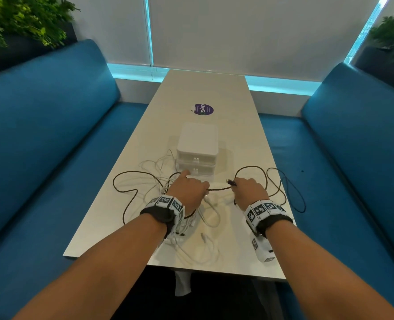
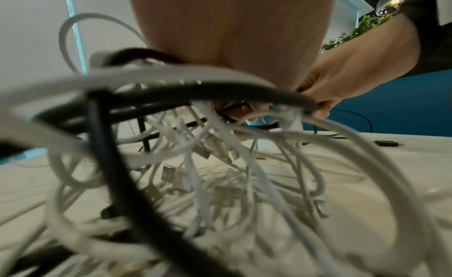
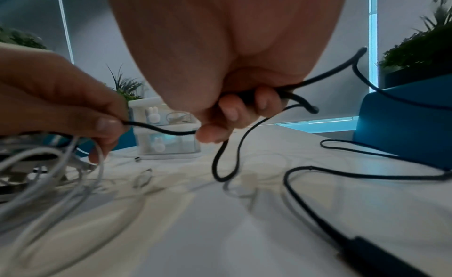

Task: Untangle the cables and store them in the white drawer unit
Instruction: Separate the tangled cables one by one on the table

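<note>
A white drawer unit [image 1: 197,146] with two shut drawers and rabbit-shaped knobs [image 3: 154,112] stands mid-table. In front of it lies a tangle of white cables [image 1: 191,241] and a dark braided cable [image 1: 126,179]. My left hand [image 1: 189,189] holds a bunch of white cables and pinches the dark cable [image 3: 156,128]. My right hand [image 1: 246,188] grips the same dark cable near its plug [image 1: 230,181]; a short stretch spans between the hands. In the left wrist view the tangle [image 2: 208,174] hangs blurred under the palm.
The white table [image 1: 214,93] runs between two blue sofas [image 1: 41,135] [image 1: 357,146]. A purple round sticker [image 1: 203,109] lies behind the drawer unit. Loops of the dark cable [image 1: 290,195] reach the table's right edge. Plants stand in both far corners.
</note>
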### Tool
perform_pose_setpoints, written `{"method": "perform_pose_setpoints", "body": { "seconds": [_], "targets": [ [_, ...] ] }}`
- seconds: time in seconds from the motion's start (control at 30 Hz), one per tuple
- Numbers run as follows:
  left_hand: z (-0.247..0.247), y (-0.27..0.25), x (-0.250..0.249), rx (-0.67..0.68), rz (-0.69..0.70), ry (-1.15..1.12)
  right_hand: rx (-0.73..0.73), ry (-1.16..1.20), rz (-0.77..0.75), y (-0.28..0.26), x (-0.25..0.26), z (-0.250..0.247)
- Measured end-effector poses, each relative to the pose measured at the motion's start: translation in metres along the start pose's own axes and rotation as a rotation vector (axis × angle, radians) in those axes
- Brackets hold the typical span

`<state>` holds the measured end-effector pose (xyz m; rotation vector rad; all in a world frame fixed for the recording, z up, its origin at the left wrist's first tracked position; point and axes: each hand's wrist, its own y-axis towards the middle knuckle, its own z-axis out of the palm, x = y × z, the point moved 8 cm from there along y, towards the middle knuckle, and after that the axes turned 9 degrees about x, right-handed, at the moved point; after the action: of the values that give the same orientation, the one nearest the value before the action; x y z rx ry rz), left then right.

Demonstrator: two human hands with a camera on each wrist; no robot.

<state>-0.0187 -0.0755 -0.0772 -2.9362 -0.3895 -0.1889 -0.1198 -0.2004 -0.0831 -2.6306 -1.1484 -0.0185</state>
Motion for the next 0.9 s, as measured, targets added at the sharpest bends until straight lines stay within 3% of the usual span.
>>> {"method": "perform_pose_setpoints", "body": {
  "seconds": [0.1,0.2,0.33,0.4,0.6,0.73,0.9],
  "targets": [
    [-0.01,0.003,-0.008,0.003,0.006,-0.005,-0.025,0.094,-0.169,-0.006,0.032,-0.002],
    [-0.013,0.006,-0.012,0.021,0.014,0.007,0.091,0.244,-0.301,-0.006,0.057,0.005],
    [-0.007,0.004,-0.005,0.003,0.001,-0.074,0.201,0.3,-0.278,-0.004,0.047,0.01],
    [-0.003,0.007,-0.003,0.013,0.024,-0.146,0.188,0.278,-0.277,-0.004,0.04,0.007],
    [0.002,0.007,0.013,0.04,-0.01,0.035,0.067,0.123,-0.108,0.005,-0.013,0.001],
    [-0.002,0.009,0.005,0.07,-0.004,0.118,0.054,0.027,-0.058,0.003,-0.01,-0.001],
    [-0.001,0.014,0.002,0.097,-0.014,0.121,0.092,0.11,-0.224,-0.002,0.038,0.003]
  ]
}}
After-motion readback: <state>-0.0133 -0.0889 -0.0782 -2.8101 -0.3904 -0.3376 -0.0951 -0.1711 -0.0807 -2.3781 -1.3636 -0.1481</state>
